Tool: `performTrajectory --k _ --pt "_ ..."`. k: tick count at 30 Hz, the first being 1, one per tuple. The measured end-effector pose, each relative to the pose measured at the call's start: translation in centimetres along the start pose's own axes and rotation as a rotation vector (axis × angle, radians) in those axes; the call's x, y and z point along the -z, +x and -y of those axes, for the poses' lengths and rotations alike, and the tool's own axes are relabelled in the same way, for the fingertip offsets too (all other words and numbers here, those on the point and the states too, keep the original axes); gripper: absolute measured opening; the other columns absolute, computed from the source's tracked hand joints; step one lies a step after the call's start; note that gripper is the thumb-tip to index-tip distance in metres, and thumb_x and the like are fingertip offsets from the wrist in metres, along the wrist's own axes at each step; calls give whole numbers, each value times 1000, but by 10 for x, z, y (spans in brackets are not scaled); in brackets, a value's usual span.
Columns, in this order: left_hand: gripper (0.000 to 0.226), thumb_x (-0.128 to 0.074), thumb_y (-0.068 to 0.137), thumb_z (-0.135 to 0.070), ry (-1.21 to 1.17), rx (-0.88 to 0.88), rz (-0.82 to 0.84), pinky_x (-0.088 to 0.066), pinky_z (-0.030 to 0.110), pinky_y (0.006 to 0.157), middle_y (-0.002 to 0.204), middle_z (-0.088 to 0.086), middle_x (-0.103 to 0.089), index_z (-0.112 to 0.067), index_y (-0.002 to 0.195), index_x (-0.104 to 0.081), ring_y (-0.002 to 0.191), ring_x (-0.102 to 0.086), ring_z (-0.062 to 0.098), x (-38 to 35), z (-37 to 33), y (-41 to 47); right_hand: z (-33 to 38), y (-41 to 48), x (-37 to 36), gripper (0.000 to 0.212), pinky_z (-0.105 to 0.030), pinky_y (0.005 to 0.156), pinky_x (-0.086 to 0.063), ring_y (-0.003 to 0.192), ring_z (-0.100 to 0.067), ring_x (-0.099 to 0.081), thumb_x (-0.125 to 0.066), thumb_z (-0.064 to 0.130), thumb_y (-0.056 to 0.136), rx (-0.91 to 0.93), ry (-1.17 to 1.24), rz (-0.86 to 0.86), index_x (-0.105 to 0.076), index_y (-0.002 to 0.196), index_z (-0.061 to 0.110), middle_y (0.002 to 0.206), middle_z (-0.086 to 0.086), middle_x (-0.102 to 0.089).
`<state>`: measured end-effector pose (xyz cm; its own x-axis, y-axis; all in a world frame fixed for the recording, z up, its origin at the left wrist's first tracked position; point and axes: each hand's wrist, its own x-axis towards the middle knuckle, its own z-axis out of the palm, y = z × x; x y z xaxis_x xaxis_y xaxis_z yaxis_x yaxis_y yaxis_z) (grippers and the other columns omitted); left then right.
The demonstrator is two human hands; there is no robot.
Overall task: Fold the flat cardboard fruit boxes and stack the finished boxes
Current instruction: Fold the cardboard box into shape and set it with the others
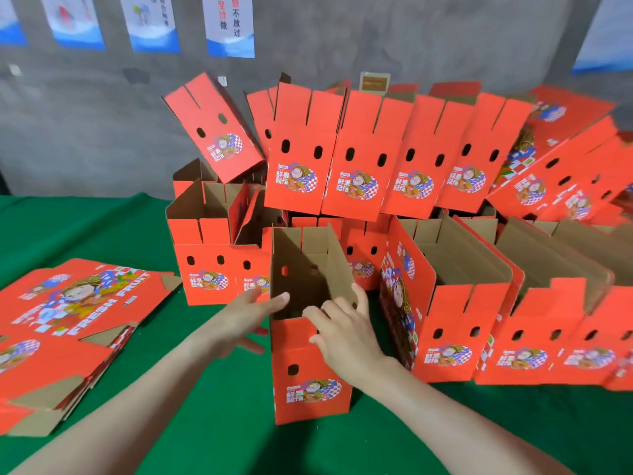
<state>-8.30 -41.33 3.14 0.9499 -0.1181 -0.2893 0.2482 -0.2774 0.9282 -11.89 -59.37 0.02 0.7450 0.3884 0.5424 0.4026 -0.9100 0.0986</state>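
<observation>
An upright red cardboard box (310,389), open-topped and brown inside (oval holes, cartoon label with blue-white checks), stands near centre on the green-covered table (222,423). The left hand (245,317), fingers straight, meets its left corner; the right hand (346,332) lies spread over its near rim. Flat boxes (78,303) lie left; finished boxes (359,166) pile up far and right.

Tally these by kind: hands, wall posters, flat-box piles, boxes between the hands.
Hands: 2, left hand, right hand
Posters: 5
Flat-box pile: 1
Box between the hands: 1
Total: 9
</observation>
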Motion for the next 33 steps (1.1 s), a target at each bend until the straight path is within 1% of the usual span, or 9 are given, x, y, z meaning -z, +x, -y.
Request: performTrajectory --k 3,7,12,16,19,22,24,27,33 --pt "15 -45 97 -20 -28 -63 -24 -60 48 67 97 12 -63 -11 101 -56 73 -63 23 -16 3 5 -11 1 2 42 -53 103 -37 71 -19 -62 -85 5 56 124 29 0 -67 92 20 69 5 -61" --pt "17 -40 95 -11 -130 -98 16 -60 45 63 64 4 -62 -10 88 -55 62 -63 19 -35 3 19 -44 -9 5 42 -49 93 -49 62 -18 -61 -87 6 54 113 42 46 -64 87 20 64 5 -58" --pt "14 -49 98 -18 -261 -108 244 -59 42 73 109 9 -63 -14 109 -57 97 -61 25 -76 -13 58 -86 -13 6 51 -43 86 -54 59 -19 -60 -89 6 41 -73 -101 91 -65 84 21 61 5 -56" --pt "53 -34 91 -57 -226 -121 498 -43 40 94 132 -23 -37 -44 142 -29 122 -40 18 -104 -15 77 -120 -9 8 34 -36 92 -40 93 -26 -61 -68 14 81 -299 -144 218 -57 113 19 92 -4 -65" --pt "61 -31 82 -68 -154 -190 356 -40 39 93 134 -18 -36 -53 141 -24 121 -43 18 -113 -5 80 -119 -21 1 48 -39 81 -50 85 -28 -63 -83 12 63 -363 -85 109 -66 107 14 91 -7 -65" --pt "46 -29 90 -61 -205 -259 213 -38 39 94 132 -18 -43 -53 135 -31 116 -47 17 -115 -4 87 -101 -42 -12 40 -40 86 -44 97 -27 -57 -74 12 68 -99 100 -113 -60 105 16 106 -9 -63" --pt "41 -28 97 -52 -230 -286 157 -35 39 97 129 -18 -45 -45 137 -34 117 -45 16 -113 -13 89 -94 -46 -15 40 -33 81 -46 97 -23 -57 -68 15 74 24 128 88 -59 113 21 108 -4 -62" --pt "39 -35 99 -46 -193 -258 165 -35 38 98 127 -17 -49 -32 135 -43 119 -46 15 -115 -33 90 -94 -33 -23 56 -35 95 -42 112 -24 -52 -51 20 93 -172 192 323 -31 143 34 123 -2 -55" --pt "45 -30 101 -44 -31 -202 284 -36 42 98 141 -9 -43 -28 143 -37 120 -49 15 -111 -50 90 -87 -22 -29 57 -35 98 -38 116 -26 -51 -50 29 93 -286 221 363 -25 142 40 122 -2 -57"
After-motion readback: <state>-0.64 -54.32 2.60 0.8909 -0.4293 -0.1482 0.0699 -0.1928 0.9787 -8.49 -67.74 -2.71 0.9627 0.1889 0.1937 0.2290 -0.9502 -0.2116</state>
